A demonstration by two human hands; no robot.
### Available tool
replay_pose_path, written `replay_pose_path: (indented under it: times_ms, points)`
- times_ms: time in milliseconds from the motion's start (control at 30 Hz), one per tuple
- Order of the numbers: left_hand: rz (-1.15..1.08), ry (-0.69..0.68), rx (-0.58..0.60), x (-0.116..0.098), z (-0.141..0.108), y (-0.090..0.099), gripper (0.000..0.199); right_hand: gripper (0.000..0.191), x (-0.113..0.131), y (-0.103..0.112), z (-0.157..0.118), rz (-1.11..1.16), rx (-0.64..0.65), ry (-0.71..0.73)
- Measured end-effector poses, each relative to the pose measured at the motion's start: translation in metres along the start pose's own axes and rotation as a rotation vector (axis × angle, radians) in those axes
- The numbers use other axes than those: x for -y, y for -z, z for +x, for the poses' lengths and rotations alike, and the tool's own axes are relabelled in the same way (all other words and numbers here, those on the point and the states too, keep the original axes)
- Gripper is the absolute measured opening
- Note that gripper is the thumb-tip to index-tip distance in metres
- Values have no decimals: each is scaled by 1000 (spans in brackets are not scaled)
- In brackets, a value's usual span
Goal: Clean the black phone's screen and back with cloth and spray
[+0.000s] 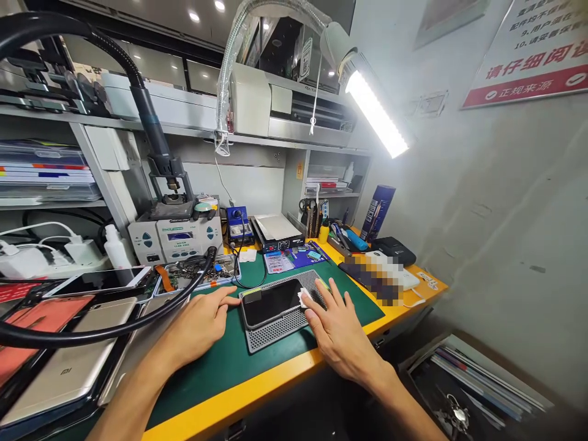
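Observation:
A black-screened phone lies face up on a grey perforated mat, its length running left to right. My left hand rests at its left end, a fingertip against the edge, the other fingers loosely apart and holding nothing. Over the right end is my right hand, its index finger and thumb on a crumpled white wipe against the phone, the other fingers spread. The wipe is partly hidden by the fingers.
A hot-air station stands at the back left, its black hose arching over stacked phones and tablets. A tray of small parts sits left of the mat. A bright lamp hangs above; tools lie back right.

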State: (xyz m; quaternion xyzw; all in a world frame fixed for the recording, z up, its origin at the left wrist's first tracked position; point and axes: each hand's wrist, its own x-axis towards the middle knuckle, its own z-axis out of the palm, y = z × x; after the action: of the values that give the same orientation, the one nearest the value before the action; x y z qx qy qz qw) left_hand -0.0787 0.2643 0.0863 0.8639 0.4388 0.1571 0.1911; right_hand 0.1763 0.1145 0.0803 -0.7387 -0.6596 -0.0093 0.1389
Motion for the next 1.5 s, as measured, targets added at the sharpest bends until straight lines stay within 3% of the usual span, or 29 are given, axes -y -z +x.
replay_pose_path:
  times_ms: [300,833,1033,1333,1500]
  points:
    - [-52,17,8,-7,-4,5,49,52,-2,-2,19,-30,15,15]
    - [-79,-31,-41,-3,-4,1,47,53,2,-7,63,-121,22,82]
    - [-78,-19,-39,-6,-4,1,48,53,23,-8,58,-123,23,138]
    - [-64,-33,-48,-6,-4,1,48,52,74,-16,55,-62,2,342]
    - [-64,-38,-54,-4,-4,1,47,51,87,-17,56,-49,-1,385]
